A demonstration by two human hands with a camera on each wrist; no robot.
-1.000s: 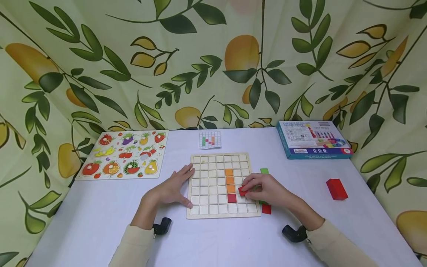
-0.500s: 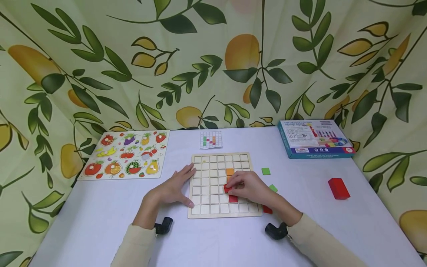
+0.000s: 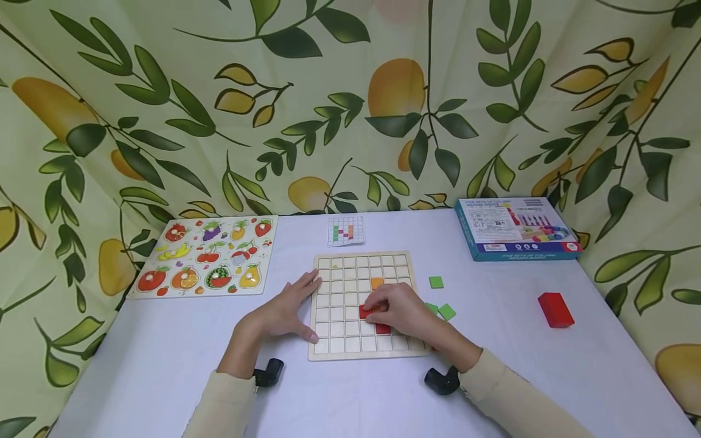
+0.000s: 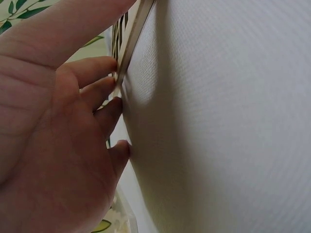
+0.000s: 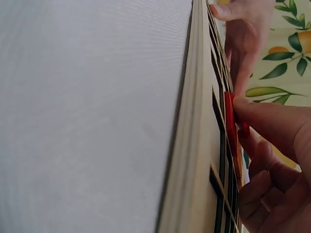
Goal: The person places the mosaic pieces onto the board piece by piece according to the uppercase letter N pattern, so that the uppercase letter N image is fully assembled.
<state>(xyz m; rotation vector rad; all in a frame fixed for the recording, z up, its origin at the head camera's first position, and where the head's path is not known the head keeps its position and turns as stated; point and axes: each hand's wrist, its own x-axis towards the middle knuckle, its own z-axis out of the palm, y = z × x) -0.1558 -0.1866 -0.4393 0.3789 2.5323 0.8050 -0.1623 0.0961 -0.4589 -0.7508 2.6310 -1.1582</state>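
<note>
A wooden grid board (image 3: 331,328) lies flat in the middle of the table. My right hand (image 3: 402,310) is over its lower middle, pinching a small red square tile (image 3: 364,312) between thumb and fingers; in the right wrist view the held tile (image 5: 246,129) shows past the thumb. One orange tile (image 3: 377,283) shows in the board above that hand, which hides the cells just below it. A second red tile (image 3: 383,328) sits in a cell near the thumb. With fingers spread, my left hand (image 3: 282,310) rests along the board's left edge.
Several green tiles (image 3: 435,282) lie right of the board. A printed pattern card (image 3: 345,231) is behind it. Farther out are a fruit puzzle board (image 3: 205,255) on the left, a blue box (image 3: 517,230) and a red block (image 3: 555,310) on the right.
My right hand has moved left across the board with the red tile, past the orange column to the column beside it. My left hand has stayed in place.
</note>
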